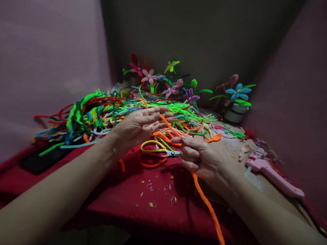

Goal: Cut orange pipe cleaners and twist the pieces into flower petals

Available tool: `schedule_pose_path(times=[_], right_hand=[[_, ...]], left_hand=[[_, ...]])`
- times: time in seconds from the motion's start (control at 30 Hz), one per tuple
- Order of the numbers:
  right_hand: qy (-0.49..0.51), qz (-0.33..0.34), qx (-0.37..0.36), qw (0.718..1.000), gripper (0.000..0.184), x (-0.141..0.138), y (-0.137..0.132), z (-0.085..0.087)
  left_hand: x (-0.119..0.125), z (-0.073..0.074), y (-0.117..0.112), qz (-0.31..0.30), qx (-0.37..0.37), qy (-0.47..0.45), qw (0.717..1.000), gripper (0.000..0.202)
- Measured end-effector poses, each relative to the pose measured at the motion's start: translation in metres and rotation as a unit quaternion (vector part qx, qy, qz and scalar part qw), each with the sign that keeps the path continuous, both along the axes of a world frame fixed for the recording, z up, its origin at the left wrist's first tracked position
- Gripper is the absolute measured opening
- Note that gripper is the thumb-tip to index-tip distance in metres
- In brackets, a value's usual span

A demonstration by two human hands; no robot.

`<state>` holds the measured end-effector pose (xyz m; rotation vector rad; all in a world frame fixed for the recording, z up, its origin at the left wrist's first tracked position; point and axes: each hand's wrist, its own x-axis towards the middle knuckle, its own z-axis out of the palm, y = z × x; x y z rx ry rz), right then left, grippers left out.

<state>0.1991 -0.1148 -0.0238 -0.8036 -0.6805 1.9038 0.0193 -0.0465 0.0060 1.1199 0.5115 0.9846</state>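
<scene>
An orange pipe cleaner (pixel 207 204) runs through both hands. My left hand (pixel 143 124) pinches its upper part between the thumb and the nearly straight fingers. My right hand (pixel 201 156) is closed around it lower down, fingers curled, and its long tail hangs toward the bottom edge. Between the hands a short stretch shows, slanting down to the right. Beneath them, scissors (pixel 154 153) with one yellow and one red handle loop lie on the red cloth (pixel 114 190); my right hand hides the blade tips. More orange pieces (pixel 166 137) lie just behind.
A heap of many-coloured pipe cleaners (pixel 176 110) spreads across the back. Pipe-cleaner flowers (pixel 171 90) stand behind it, and a blue one (pixel 238 92) rises by a jar (pixel 236 113). A pink glue gun (pixel 274 173) rests at right on cardboard. A dark phone-like slab (pixel 38 163) lies left.
</scene>
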Motion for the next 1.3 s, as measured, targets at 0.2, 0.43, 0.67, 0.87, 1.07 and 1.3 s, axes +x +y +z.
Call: schedule_pose_path(times=[0.2,0.43,0.67,0.87,1.07,1.3], right_hand=[[0.043,0.020,-0.026,0.999,0.030,0.002,0.001,0.004],[0.032,0.068,-0.020,0.997,0.024,0.002,0.000,-0.003],[-0.009,0.110,0.032,0.993,0.018,-0.002,-0.001,-0.010],[-0.022,0.121,0.021,0.992,0.017,-0.002,0.000,-0.014],[-0.055,0.114,0.026,0.992,0.018,-0.003,0.000,-0.015],[-0.077,0.111,0.054,0.989,0.019,-0.003,0.000,-0.015]], left_hand=[[0.004,-0.009,0.000,0.006,-0.024,0.014,1.000,0.014],[0.007,-0.003,-0.005,0.003,-0.062,-0.028,0.998,0.021],[0.011,0.002,-0.009,0.024,-0.132,-0.037,0.990,0.030],[-0.003,0.009,-0.001,0.091,-0.083,-0.031,0.992,0.021],[-0.014,0.014,0.013,0.148,-0.104,-0.045,0.983,0.023],[-0.020,0.019,0.016,0.178,-0.094,-0.086,0.976,0.028]])
